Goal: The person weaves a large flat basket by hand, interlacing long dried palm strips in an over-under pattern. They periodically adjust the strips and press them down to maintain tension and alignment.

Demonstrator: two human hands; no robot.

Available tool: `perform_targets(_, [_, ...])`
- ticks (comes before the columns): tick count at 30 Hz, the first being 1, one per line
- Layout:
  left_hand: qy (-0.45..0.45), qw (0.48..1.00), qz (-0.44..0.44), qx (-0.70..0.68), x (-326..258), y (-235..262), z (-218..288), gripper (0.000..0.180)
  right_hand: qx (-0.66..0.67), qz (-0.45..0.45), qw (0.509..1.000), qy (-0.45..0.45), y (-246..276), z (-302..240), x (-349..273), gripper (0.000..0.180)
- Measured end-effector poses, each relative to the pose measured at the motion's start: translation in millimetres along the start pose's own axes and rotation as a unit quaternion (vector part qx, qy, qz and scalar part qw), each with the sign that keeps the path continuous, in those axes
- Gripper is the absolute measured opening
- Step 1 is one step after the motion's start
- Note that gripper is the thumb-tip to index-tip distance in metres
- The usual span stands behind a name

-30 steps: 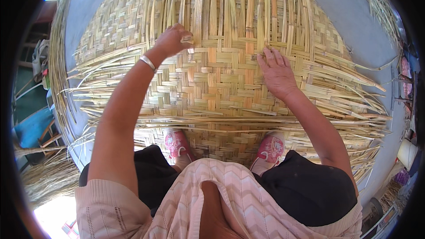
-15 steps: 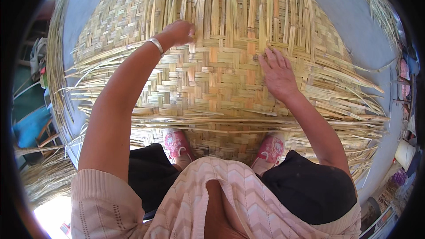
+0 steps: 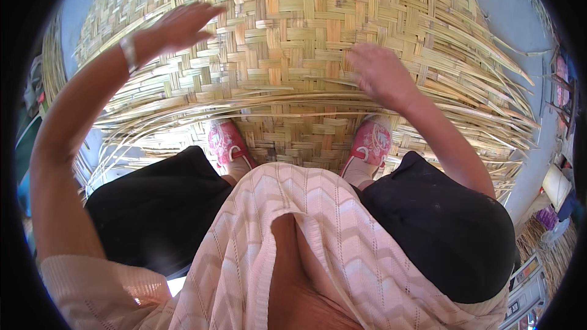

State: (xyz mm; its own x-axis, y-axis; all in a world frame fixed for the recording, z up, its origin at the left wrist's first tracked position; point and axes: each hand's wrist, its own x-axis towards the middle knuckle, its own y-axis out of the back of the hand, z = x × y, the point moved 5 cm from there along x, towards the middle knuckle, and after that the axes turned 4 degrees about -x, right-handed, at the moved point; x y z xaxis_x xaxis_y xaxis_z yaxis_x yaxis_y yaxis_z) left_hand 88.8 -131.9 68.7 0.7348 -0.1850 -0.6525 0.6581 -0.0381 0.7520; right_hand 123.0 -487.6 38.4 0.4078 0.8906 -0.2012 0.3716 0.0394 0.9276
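Observation:
A large mat woven from flat, pale yellow-green strips (image 3: pixel 275 49) spreads out in front of me. My left hand (image 3: pixel 183 24) hovers over its left part, fingers stretched out and a little blurred, holding nothing. To the right of the middle, my right hand (image 3: pixel 382 76) is above the weave with its fingers loosely bent and smeared by motion; I see nothing in it. Just below that hand, a bundle of long loose strips (image 3: pixel 293 99) runs across the mat from side to side. Whether the right fingertips touch the weave I cannot tell.
My feet in red patterned shoes (image 3: pixel 227 142) stand on the near part of the mat. Loose strip ends (image 3: pixel 498 107) fan out at its right edge over a grey floor (image 3: pixel 529 61). A pale bucket-like container (image 3: pixel 555 186) and a purple item (image 3: pixel 546 217) lie at the far right.
My left hand has left the strip it was pinching and moved left, its fingers now straight. The right hand has lifted from lying flat. My view has tilted nearer to my body.

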Motion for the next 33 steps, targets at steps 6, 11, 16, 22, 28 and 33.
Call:
perform_targets(6, [-0.022,0.994,-0.048,-0.092,-86,-64,9,0.044,0.041,0.021,0.999,0.004,-12,-31,-41,0.023])
perform_targets(11, [-0.097,0.986,0.010,-0.136,-88,-117,34,0.028,0.050,-0.010,0.996,-0.067,-11,-11,-43,0.011])
perform_targets(16, [0.118,0.849,-0.022,-0.514,-73,-121,13,0.021,0.100,0.068,0.985,-0.123,14,11,-37,0.018])
perform_targets(22, [0.085,0.877,0.019,-0.473,-66,-78,23,0.024,0.135,-0.039,0.970,-0.198,10,25,-31,0.033])
perform_targets(28, [0.090,0.839,-0.121,-0.523,-68,-34,45,0.027,0.129,-0.091,0.956,-0.248,9,45,-31,0.036])
perform_targets(33, [0.105,0.961,0.013,-0.254,-53,-14,14,0.038,0.129,-0.057,0.962,-0.234,13,49,-30,0.035])
